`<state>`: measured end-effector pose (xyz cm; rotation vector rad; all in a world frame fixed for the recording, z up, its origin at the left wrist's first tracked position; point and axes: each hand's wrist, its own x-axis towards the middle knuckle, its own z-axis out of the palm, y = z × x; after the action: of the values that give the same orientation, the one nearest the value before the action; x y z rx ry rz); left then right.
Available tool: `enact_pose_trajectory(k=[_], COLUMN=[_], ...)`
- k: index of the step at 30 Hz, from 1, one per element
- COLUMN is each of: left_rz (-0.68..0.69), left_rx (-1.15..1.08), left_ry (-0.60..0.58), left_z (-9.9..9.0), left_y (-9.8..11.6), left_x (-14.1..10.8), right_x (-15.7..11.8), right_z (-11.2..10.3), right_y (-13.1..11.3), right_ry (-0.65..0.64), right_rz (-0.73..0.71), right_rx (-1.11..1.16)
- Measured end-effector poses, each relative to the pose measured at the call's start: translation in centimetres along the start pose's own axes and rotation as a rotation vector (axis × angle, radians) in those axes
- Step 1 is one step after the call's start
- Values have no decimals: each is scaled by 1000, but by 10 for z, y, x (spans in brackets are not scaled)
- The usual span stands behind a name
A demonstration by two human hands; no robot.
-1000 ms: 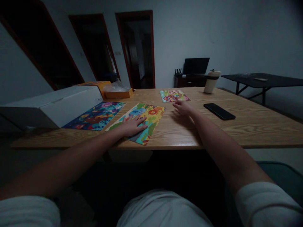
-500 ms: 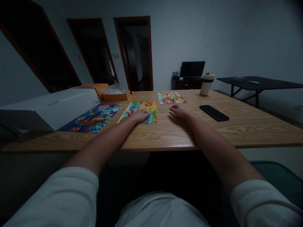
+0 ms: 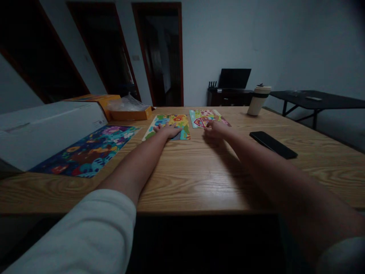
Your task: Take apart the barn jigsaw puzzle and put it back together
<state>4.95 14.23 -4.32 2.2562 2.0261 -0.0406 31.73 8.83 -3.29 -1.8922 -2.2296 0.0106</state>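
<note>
1. The lion sheet [image 3: 180, 118], a thin, brightly printed rectangle, lies flat in the middle of the wooden table [image 3: 182, 179], toward its far side. A cream strip runs down its left edge; blue and green shapes fill the left part, yellow with an orange lion-like figure the far right, and teal and grey the near right.
2. The left hand [image 3: 170, 131] rests palm down on this sheet, fingers spread and extended, covering part of the print.
3. Just to the right lies the pink sheet [image 3: 209, 113], with pale blue and green at its far left, pink patches across the far part and a red shape outlined in white at the near left.
4. The right hand [image 3: 216, 130] is at this sheet's near edge, fingers bent; whether they grip or touch it, I cannot tell.
5. On the left, a dark blue sheet [image 3: 88, 150], dotted with purple, orange and turquoise, lies beside a long white box [image 3: 65, 125].
6. Farther back on the left, an orange tray [image 3: 132, 115] holds crumpled clear plastic [image 3: 125, 102].
7. On the right lies a black phone [image 3: 273, 144]; beyond it stands a cream cup [image 3: 258, 102] with a dark band.
</note>
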Motion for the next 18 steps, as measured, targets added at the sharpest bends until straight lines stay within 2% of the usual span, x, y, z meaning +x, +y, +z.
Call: enact_pose_trajectory(k=[3,8,14,18], left_rz=[-110,-85,-86,-73], left_rx=[-31,-57,-56,-41], left_ry=[9,-3,-3,-13], left_z=[2,-1,-3,-6], left_y=[-1,-6,-16,-23], left_x=[28,66,104,121], right_x=[20,56,106,126], right_z=[7,17,25,40], right_y=[10,28,42,47], right_ry=[6,53,99,93], right_rz=[-7,19,-56,-98], right_rx=[23,75,85,81])
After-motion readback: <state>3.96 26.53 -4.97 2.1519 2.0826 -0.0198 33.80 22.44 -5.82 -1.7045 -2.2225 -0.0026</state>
